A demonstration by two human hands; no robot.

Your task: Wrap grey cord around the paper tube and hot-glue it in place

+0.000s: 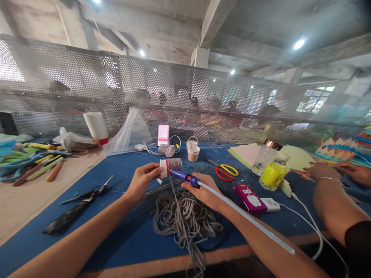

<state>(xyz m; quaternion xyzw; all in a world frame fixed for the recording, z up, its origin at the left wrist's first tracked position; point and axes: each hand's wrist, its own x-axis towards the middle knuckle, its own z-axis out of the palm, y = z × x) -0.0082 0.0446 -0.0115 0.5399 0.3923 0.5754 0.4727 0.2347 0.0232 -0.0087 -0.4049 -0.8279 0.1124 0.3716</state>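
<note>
My left hand [146,178] grips a paper cup [164,168] by its white end. The cup lies on its side, with a red band and grey cord wound around it. In my right hand [207,191] is a blue glue gun [181,176], its nozzle at the cup's red band. A long clear glue stick [246,216] sticks out from the back of the gun. From the cup a strand of grey cord runs down to a loose heap of grey cord [185,216] on the blue table, below my hands.
Black-handled scissors [78,206] lie at left, red-and-yellow scissors [224,172] at right. A small basket [193,150], a cord-wrapped cup [167,150] and a phone [163,134] stand behind. A purple box [251,198], bottles [274,172] and another person's arm [329,200] are at right.
</note>
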